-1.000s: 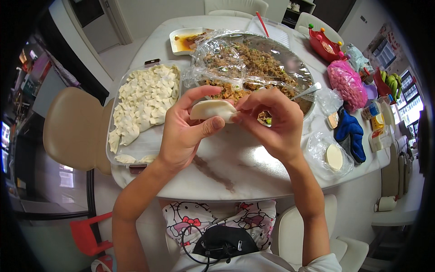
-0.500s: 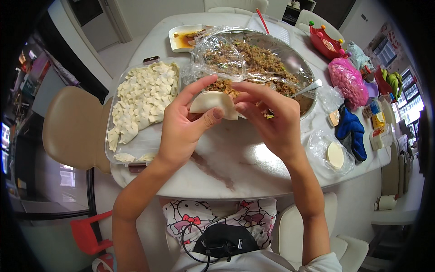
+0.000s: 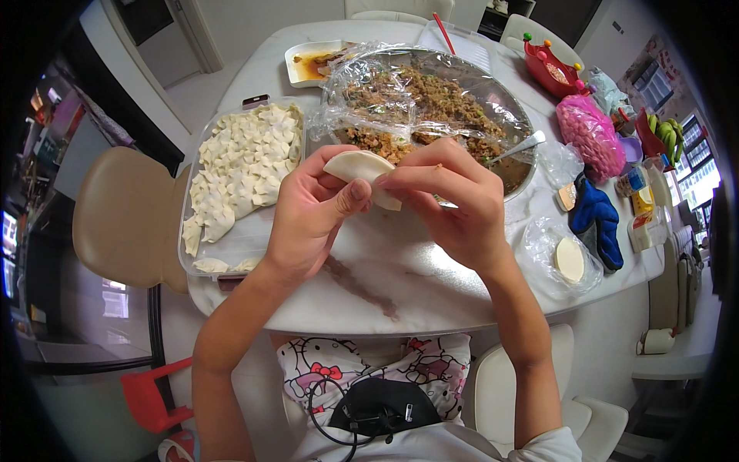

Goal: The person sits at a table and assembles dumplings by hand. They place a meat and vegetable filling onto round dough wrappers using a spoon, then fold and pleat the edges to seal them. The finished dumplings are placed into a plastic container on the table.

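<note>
The left hand (image 3: 304, 215) is cradling a pale half-moon dumpling (image 3: 356, 165), its fingers closing round the left end with the thumb pressing the front, while the right hand (image 3: 462, 196) is pinching the right edge between thumb and fingers. Both are holding the dumpling up above the near part of the counter (image 3: 431, 277), whose glossy white marbled top is showing a brown vein and reflecting a bright patch of light. Just beyond the hands, a wide metal bowl (image 3: 517, 115) is holding minced filling (image 3: 454, 104), partly covered by crinkled clear film (image 3: 377, 77), with a spoon (image 3: 523, 145) leaning at its right. To the left, a clear tray (image 3: 250, 240) is carrying crowded dumplings (image 3: 245, 158). At the right, a pale dough round (image 3: 570, 260) is lying in a clear bag, near a blue cloth item (image 3: 596, 219) and a bulging pink bag (image 3: 589, 138). Small containers (image 3: 642, 202) there are bearing yellow and blue labels, their print appearing too small to read. Farther out, a beige chair (image 3: 123, 219) is standing at the left, a red stool (image 3: 150, 400) below it, and windows (image 3: 699, 173) are glowing at far right.
</note>
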Demonstrator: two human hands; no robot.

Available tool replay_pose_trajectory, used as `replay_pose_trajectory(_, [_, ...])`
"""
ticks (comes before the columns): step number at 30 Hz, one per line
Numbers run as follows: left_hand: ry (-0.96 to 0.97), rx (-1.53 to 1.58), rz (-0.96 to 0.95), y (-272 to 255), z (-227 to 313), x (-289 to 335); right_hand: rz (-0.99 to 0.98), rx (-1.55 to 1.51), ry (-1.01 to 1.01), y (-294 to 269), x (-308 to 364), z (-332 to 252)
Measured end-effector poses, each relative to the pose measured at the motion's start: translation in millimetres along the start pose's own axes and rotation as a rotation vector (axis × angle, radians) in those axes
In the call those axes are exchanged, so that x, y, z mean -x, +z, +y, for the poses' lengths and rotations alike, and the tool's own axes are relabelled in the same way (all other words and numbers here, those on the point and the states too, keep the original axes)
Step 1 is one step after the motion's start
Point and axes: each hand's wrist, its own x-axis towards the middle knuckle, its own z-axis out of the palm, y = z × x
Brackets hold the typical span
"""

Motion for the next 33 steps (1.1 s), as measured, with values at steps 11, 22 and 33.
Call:
replay_pose_trajectory(11, [0.009, -0.009, -0.011, 4, 3, 0, -0.039, 0.051, -0.04, -5, 5, 6])
replay_pose_trajectory(22, [0.108, -0.203, -0.045, 0, 1, 0, 0.026, -0.043, 0.067, 4, 5, -3])
replay_pose_trajectory(33, [0.098, -0.245, -0.048, 2, -1, 1, 0.089, -0.244, 0.166, 5, 8, -2])
